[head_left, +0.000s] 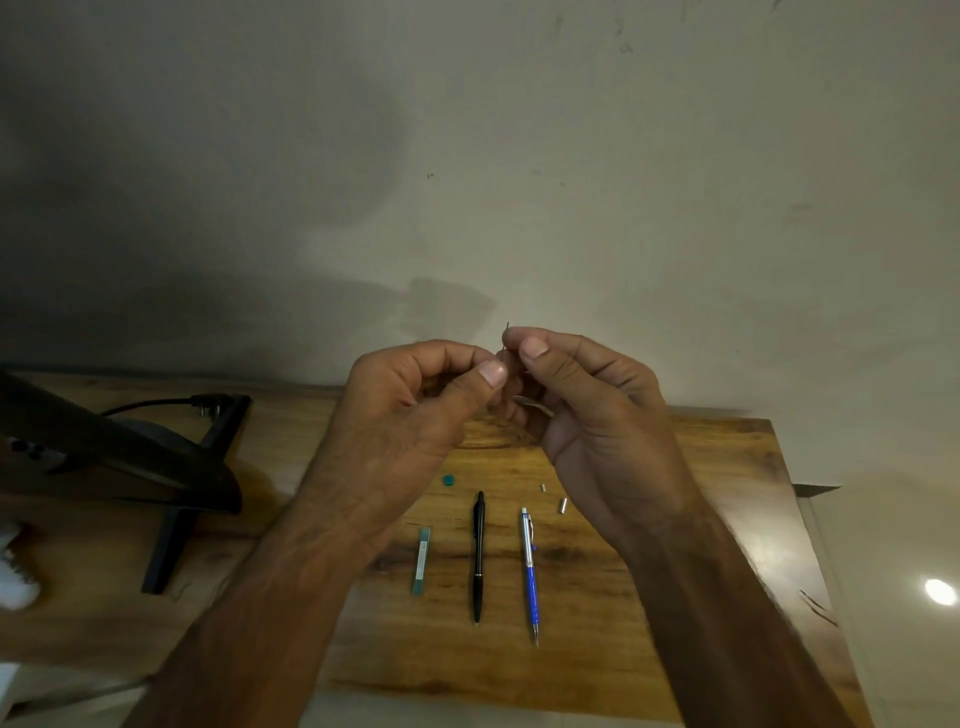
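L hand (410, 410) & R hand (587, 410) each pinch thin lead (507, 328) thumb-to-forefinger, above blue pencil (530, 571). Keep grip light, pull straight; prob snaps if bent.

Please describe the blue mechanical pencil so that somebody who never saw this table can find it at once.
On the wooden table, three slim things lie side by side. The blue mechanical pencil is the rightmost, beside the black pen. Only it has a blue grip and a silver upper barrel.

Head view, sole — wide-angle, worn on my head, facing forward and down; close to my left hand (410, 415) and right hand (592, 410), surface (691, 519) beneath, wall (519, 156) beyond.
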